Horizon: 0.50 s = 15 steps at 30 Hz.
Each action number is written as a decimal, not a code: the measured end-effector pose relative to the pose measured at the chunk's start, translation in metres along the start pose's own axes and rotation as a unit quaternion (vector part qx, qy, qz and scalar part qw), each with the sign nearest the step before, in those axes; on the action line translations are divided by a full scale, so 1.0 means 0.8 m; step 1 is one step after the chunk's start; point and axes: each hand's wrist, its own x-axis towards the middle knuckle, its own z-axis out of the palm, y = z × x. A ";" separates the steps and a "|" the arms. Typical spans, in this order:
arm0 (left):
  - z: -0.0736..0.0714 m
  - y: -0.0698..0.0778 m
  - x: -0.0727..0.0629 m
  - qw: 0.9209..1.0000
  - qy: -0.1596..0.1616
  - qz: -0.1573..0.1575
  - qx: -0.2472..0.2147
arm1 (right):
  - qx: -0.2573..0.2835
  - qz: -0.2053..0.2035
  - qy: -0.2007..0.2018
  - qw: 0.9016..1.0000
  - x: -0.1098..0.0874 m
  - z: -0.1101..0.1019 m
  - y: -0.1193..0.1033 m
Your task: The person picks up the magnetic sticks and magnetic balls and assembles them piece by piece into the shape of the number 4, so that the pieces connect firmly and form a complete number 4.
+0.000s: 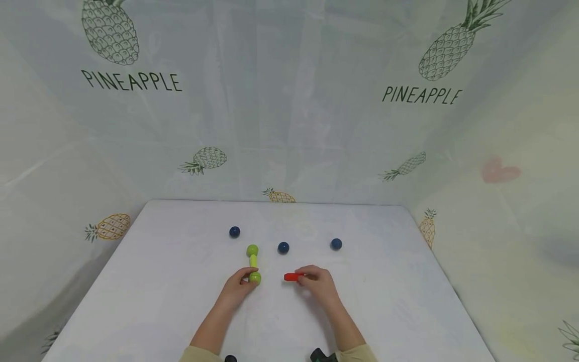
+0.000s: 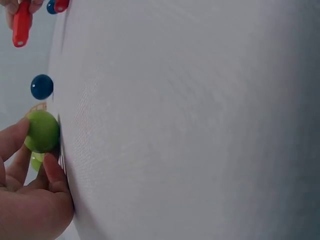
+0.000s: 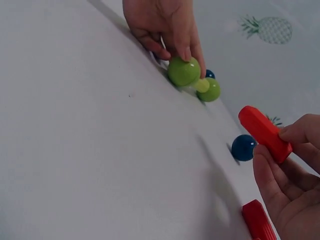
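Observation:
My left hand [image 1: 239,287] pinches the near green ball [image 1: 255,278] of a dumbbell shape lying on the table. A yellow-green rod [image 1: 253,261] joins that ball to a second green ball [image 1: 252,250] farther off. To the right, my right hand [image 1: 319,284] pinches a red stick [image 3: 265,132] by one end, raised above the table; its other end points left. Another red stick [image 3: 257,220] shows at the bottom of the right wrist view, near that hand. Just beyond the hands sits a blue ball [image 1: 283,247].
Two more blue balls lie toward the back: one at left [image 1: 234,232], one at right [image 1: 336,244]. The white table [image 1: 181,281] is bordered by a pineapple-printed curtain [image 1: 289,125] at the back and sides.

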 end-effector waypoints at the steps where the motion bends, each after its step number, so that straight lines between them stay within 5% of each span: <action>1: 0.000 0.000 0.000 1.000 0.000 -0.002 0.001 | 0.005 0.000 -0.006 1.000 0.000 0.002 0.000; 15: 0.002 0.007 -0.004 1.000 -0.011 -0.003 0.029 | 0.018 0.020 -0.048 0.998 -0.002 0.022 -0.010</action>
